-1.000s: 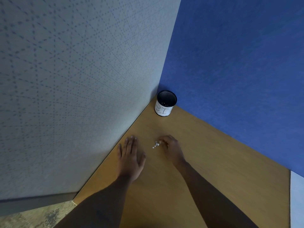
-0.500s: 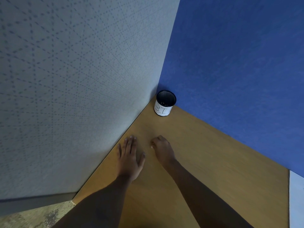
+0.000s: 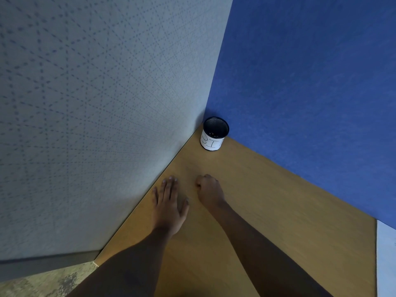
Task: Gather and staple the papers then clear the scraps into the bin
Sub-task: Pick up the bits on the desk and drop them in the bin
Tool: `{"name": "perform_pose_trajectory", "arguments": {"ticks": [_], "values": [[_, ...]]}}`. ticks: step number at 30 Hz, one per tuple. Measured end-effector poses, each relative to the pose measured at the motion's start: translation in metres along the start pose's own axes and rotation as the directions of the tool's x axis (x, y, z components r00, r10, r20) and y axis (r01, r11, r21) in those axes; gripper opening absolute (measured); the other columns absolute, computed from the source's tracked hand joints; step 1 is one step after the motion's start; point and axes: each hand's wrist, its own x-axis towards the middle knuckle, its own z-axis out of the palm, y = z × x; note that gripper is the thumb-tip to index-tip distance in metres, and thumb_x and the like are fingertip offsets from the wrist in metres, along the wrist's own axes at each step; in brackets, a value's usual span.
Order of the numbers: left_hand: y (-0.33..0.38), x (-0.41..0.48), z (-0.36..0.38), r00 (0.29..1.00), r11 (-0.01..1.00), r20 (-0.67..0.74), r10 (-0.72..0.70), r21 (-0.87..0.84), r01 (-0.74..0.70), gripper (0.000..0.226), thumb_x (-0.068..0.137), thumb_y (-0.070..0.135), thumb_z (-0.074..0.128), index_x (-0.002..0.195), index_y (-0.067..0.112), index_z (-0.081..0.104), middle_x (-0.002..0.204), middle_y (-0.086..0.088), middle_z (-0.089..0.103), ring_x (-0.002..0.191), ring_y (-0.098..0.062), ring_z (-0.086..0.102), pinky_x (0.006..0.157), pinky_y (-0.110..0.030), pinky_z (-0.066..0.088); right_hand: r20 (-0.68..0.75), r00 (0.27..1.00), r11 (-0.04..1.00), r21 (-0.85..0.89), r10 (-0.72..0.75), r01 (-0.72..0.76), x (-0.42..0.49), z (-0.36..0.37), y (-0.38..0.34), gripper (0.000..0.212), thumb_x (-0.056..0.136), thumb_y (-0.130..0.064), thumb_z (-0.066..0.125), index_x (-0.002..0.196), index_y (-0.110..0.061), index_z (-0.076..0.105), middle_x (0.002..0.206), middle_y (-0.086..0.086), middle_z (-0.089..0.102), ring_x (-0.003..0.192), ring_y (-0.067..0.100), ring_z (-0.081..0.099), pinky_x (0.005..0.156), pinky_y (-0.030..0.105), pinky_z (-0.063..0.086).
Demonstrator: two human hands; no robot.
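Observation:
The bin, a small black mesh cup with a white label marked "BI", stands in the far corner of the wooden desk. My left hand lies flat on the desk, palm down with fingers spread, close to the grey partition. My right hand rests beside it, curled into a fist; the small white scraps that lay at its fingertips are hidden inside it. The bin is a short reach beyond both hands. No papers or stapler are in view.
A grey patterned partition borders the desk on the left and a blue partition closes the back right. A pale surface shows at the right edge. Carpet shows at the lower left.
My right hand slid left over the small white scraps and closed into a fist; the scraps no longer show on the desk. My left hand stayed flat in place.

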Motion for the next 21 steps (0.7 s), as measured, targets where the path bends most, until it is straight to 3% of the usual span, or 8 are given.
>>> {"name": "perform_pose_trajectory", "arguments": {"ticks": [4, 10, 15, 19, 21], "values": [[0.0, 0.0, 0.0, 1.0, 1.0, -0.008, 0.002, -0.006, -0.002, 0.072, 0.094, 0.054, 0.031, 0.152, 0.013, 0.022, 0.16, -0.005, 0.021, 0.149, -0.02, 0.008, 0.12, -0.047, 0.006, 0.058, 0.998, 0.998, 0.068, -0.002, -0.002, 0.007, -0.006, 0.005, 0.014, 0.08, 0.002, 0.047, 0.084, -0.003, 0.061, 0.088, 0.011, 0.056, 0.079, 0.027, 0.053, 0.061, 0.027, 0.034], [0.0, 0.0, 0.001, 1.0, 1.0, -0.004, 0.003, 0.002, -0.003, 0.073, 0.094, 0.055, 0.029, 0.153, 0.013, 0.02, 0.16, -0.004, 0.02, 0.149, -0.02, 0.008, 0.12, -0.046, 0.004, 0.09, 0.996, 0.985, 0.173, -0.025, 0.009, 0.01, -0.012, 0.015, 0.017, 0.076, 0.0, 0.059, 0.088, -0.007, 0.068, 0.095, 0.009, 0.062, 0.085, 0.023, 0.059, 0.071, 0.03, 0.047], [0.0, 0.0, 0.001, 1.0, 1.0, 0.001, 0.001, 0.007, -0.001, 0.073, 0.094, 0.056, 0.029, 0.153, 0.014, 0.018, 0.16, -0.005, 0.019, 0.149, -0.02, 0.007, 0.12, -0.046, 0.003, 0.1, 0.995, 0.981, 0.196, -0.021, 0.001, 0.013, -0.011, 0.017, 0.018, 0.074, 0.002, 0.059, 0.086, -0.007, 0.07, 0.088, 0.004, 0.063, 0.077, 0.016, 0.055, 0.066, 0.023, 0.04], [0.001, 0.0, 0.0, 1.0, 1.0, 0.005, 0.0, 0.008, 0.0, 0.073, 0.095, 0.056, 0.03, 0.153, 0.013, 0.018, 0.161, -0.005, 0.017, 0.149, -0.02, 0.006, 0.12, -0.046, 0.003, 0.084, 0.996, 0.94, 0.335, 0.044, -0.07, 0.015, -0.012, 0.02, 0.012, 0.069, 0.003, 0.065, 0.075, -0.007, 0.068, 0.069, -0.004, 0.058, 0.067, 0.013, 0.056, 0.061, 0.023, 0.041], [0.001, 0.0, 0.0, 1.0, 1.0, 0.007, 0.0, 0.007, 0.0, 0.073, 0.095, 0.055, 0.03, 0.153, 0.013, 0.018, 0.161, -0.004, 0.017, 0.149, -0.02, 0.006, 0.12, -0.046, 0.004, 0.077, 0.988, 0.866, 0.474, 0.137, -0.157, 0.016, -0.015, 0.023, 0.011, 0.069, 0.003, 0.071, 0.074, -0.006, 0.069, 0.064, -0.007, 0.058, 0.057, 0.005, 0.054, 0.055, 0.021, 0.044]]}}
